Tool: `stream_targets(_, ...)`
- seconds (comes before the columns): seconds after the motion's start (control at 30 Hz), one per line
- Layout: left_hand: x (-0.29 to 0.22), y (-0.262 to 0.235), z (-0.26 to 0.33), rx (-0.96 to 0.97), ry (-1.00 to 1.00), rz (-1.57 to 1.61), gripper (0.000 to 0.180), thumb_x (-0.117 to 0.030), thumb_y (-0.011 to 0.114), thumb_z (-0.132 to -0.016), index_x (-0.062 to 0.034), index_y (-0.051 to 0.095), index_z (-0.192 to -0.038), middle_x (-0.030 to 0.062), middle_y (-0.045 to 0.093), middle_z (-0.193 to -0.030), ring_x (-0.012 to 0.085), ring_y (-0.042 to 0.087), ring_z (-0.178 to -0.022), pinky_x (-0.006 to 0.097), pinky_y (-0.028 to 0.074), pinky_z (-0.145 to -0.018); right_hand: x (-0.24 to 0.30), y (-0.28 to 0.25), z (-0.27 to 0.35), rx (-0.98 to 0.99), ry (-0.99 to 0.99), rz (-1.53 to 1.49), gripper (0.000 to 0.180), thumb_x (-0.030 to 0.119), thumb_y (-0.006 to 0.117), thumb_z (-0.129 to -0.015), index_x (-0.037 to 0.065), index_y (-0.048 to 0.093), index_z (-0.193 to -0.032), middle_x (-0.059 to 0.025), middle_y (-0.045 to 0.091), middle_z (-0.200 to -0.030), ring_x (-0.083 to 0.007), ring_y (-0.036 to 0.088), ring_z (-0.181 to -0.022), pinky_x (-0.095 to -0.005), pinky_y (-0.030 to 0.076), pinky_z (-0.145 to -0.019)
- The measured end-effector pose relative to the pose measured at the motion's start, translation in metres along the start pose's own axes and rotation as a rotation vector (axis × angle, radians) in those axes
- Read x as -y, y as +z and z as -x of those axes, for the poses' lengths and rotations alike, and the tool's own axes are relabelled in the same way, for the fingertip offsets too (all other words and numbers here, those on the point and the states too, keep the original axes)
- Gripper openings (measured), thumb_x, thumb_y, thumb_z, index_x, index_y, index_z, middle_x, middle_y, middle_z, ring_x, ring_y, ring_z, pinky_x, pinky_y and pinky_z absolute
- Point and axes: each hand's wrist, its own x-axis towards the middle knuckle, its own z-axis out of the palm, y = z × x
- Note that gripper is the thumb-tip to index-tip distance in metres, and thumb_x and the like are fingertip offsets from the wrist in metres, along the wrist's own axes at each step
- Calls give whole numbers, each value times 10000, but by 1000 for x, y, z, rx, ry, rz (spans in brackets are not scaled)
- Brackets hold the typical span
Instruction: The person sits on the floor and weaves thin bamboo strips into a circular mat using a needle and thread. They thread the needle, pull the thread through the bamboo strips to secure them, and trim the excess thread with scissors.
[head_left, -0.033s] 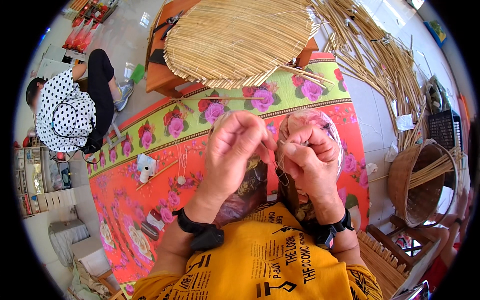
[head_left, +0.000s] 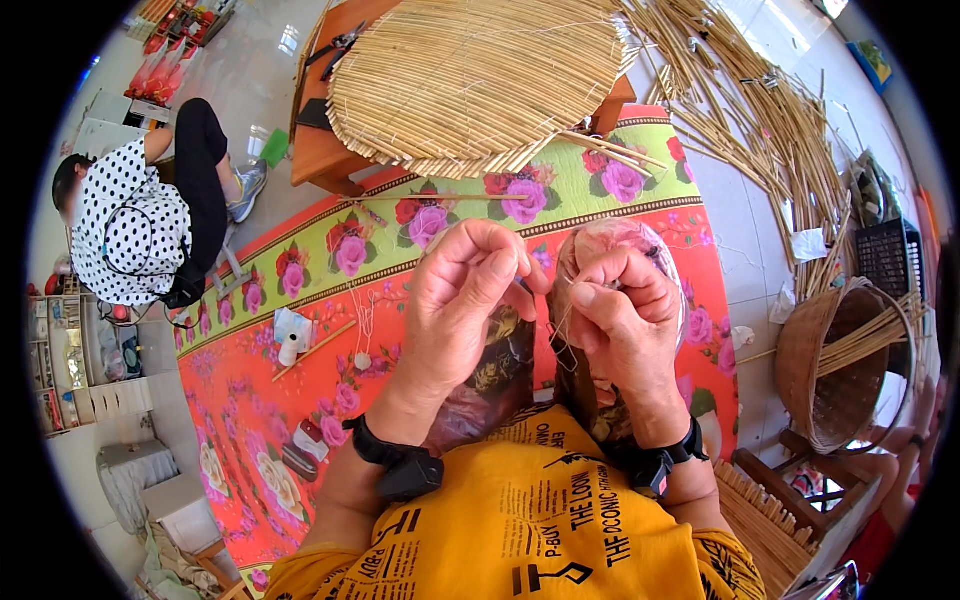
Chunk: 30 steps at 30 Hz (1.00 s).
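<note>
left hand (head_left: 462,300): raised close to the camera, fingers (head_left: 500,262) curled in, thumb and forefinger tips pinched together at the gap between the hands. What they pinch is too fine to make out.
right hand (head_left: 622,320): just beside the left, fingers closed into a loose fist, tips pinched on a thin pale thread (head_left: 562,335).
thread: runs down from the right hand's pinch and loops below between the two hands; very fine, its ends cannot be traced.
wrists: black bands with a small black unit on each, left (head_left: 405,470), right (head_left: 655,468).
lap: dark patterned cloth (head_left: 495,375) directly under the hands, yellow printed shirt (head_left: 530,520) below.
floor mat (head_left: 300,330): orange-red with pink roses and a green border, spread beneath the hands.
on mat: small white spool (head_left: 292,338) and a thin stick (head_left: 315,350) left of the left hand, well apart from it.
low wooden desk (head_left: 320,155): beyond the mat, carrying a large round woven straw mat (head_left: 470,80).
straw stalks (head_left: 770,130): loose pile on the tiled floor at upper right.
basket (head_left: 835,370): brown woven, to the right, stalks sticking out of it.
other person (head_left: 140,225): in a polka-dot top, seated at far left, well apart.
</note>
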Motion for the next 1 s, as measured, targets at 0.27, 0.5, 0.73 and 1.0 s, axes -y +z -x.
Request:
stream_targets(0.27,-3,-2,4,211,-206,-94,135,-70,605,-933,30,595,-1024,39,621,-967,68,595,-843,206,489,-713,7,3,1,-6,-20,101,59,1,628,-869,27,606,-822,31,577,-717,-5,491,-516,-154,352,-451)
stream_targets(0.5,-3,0,-3,167,-242,-43,116,-66,611,-928,25,619,-999,41,652,-874,96,633,-780,225,515,-709,1,1,0,-58,-124,-57,36,-14,627,-879,-7,597,-858,-21,619,-756,-53,586,-559,-172,455,-488)
stream_targets(0.73,3,2,-4,131,-232,-65,115,-78,629,-919,17,622,-985,50,657,-864,99,636,-785,229,516,-703,5,2,3,-60,-195,113,43,-32,633,-865,-17,596,-849,-52,635,-779,-89,633,-618,-187,496,-529)
stream_targets(1.0,-2,8,-7,112,-297,-37,109,-87,680,-880,-6,611,-904,19,608,-834,86,576,-761,235,485,-693,18,3,6,-30,-66,233,45,-4,656,-854,-10,615,-839,-12,623,-772,-64,618,-659,-186,505,-590)
